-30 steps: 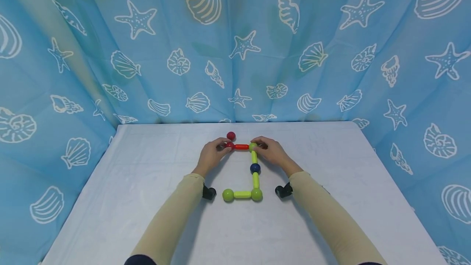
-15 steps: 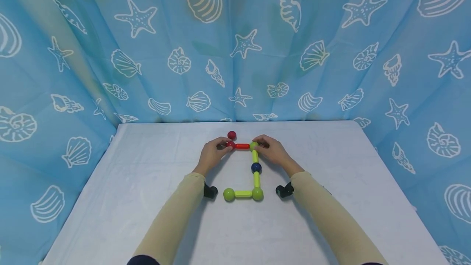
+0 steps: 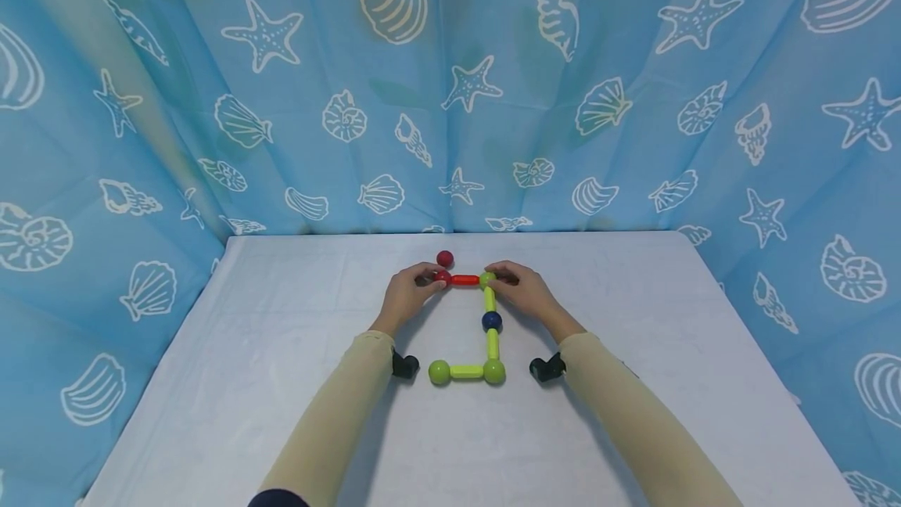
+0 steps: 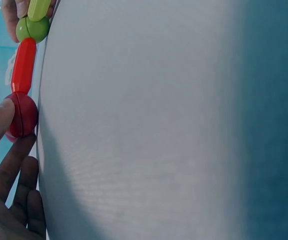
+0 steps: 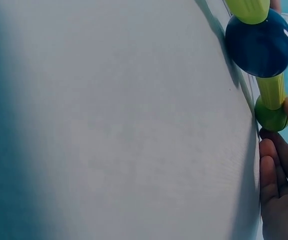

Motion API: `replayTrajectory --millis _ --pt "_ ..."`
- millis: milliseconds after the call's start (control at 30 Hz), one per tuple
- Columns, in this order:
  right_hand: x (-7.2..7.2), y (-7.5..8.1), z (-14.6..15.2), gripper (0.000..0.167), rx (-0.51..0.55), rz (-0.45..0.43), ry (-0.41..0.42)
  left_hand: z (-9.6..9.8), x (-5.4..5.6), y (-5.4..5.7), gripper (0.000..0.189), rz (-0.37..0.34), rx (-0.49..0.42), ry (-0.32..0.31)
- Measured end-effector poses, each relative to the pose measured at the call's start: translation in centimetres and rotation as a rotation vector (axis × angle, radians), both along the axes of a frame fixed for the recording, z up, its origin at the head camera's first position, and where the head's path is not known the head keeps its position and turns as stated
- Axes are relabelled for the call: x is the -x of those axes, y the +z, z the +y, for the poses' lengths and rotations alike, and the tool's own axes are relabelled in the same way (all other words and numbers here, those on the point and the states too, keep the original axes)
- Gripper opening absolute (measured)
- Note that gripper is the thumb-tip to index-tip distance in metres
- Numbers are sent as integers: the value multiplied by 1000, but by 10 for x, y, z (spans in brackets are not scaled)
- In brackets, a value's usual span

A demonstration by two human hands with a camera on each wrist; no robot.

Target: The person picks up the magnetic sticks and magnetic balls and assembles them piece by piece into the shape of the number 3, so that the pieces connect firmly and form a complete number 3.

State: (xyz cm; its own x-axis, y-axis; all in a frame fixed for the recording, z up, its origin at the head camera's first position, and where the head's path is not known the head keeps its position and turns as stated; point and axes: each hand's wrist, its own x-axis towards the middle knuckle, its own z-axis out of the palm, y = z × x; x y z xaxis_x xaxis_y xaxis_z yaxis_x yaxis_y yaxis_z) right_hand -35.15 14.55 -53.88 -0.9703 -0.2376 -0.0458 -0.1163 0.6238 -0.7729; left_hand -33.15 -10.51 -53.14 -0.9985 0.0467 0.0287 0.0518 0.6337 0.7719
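Observation:
My left hand (image 3: 407, 293) pinches a red ball (image 4: 24, 116) between thumb and fingers. From that ball a red rod (image 3: 465, 280) runs right to a green ball (image 5: 271, 114), which my right hand (image 3: 524, 288) pinches. Yellow-green rods lead from there toward me through a dark blue ball (image 3: 492, 321) to a second green ball (image 3: 494, 372) at the near corner. A further yellow-green rod (image 3: 467, 372) goes left to an end green ball (image 3: 439, 372). Together the pieces form a shape with its left side open.
A loose red ball (image 3: 445, 259) lies just behind the held one, on the white-covered table (image 3: 598, 429). Black wrist cameras (image 3: 547, 368) hang at the inner side of both wrists. A blue shell-patterned curtain (image 3: 450, 100) surrounds the back and sides.
Both hands keep their hold on the joined pieces. Everything in the head view has shifted only a few pixels, curtain included.

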Motion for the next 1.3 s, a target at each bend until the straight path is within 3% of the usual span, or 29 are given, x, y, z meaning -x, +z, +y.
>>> replayTrajectory --millis 433,900,1300 --pt "-8 1 12 36 3 52 -11 -1 1 -3 31 1 -11 -3" --pt "-7 6 35 30 -22 78 -137 -1 0 -2 31 4 -13 -3" --pt "4 4 33 31 -117 54 -227 0 1 -3 31 3 -22 4"
